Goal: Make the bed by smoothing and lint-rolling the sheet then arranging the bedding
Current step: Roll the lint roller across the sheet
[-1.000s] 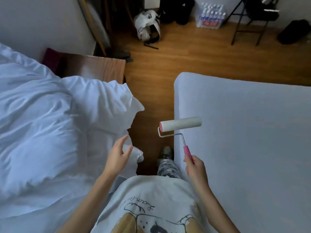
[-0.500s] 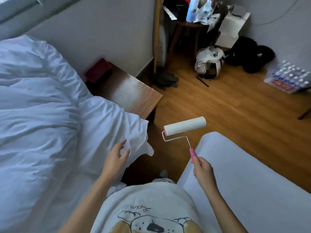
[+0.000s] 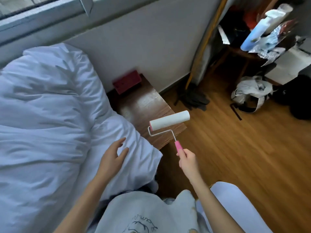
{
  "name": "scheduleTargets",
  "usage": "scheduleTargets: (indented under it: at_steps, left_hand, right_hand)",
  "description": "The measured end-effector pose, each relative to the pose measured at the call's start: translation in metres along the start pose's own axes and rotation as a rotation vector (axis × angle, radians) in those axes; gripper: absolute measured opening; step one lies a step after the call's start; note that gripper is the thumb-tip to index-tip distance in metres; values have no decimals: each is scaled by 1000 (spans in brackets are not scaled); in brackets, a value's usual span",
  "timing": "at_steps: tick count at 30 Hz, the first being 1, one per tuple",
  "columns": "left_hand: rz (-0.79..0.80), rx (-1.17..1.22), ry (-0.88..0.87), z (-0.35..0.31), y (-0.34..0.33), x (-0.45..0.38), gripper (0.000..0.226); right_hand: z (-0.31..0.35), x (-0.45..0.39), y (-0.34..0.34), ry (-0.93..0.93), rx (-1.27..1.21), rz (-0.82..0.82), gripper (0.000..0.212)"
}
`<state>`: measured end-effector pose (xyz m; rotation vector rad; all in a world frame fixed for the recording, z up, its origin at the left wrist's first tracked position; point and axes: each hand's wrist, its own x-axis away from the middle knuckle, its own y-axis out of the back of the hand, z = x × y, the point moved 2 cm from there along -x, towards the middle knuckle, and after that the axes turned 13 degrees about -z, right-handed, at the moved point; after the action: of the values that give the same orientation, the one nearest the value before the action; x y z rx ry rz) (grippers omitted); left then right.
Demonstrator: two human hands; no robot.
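Pale blue T-shirt (image 3: 148, 214) with dark script and cartoon print, bare forearms

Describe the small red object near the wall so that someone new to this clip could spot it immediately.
Start at the heap of white bedding on the left, then go right to the wooden bedside table. The red box sits at the table's far end, by the wall, the only red thing on that surface.
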<state>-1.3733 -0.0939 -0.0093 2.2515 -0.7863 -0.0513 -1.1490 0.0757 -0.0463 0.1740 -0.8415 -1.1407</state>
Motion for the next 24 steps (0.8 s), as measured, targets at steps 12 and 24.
scheduleTargets:
  at_steps: [12, 24]
  left_hand:
    - [-30, -93, 41, -41, -10, -214, 43]
    - [49, -514, 42, -23, -59, -411, 49]
  right_hand:
    - [120, -114, -73, 24, 177, 109, 67]
    - [198, -259, -195, 82, 372, 359, 59]
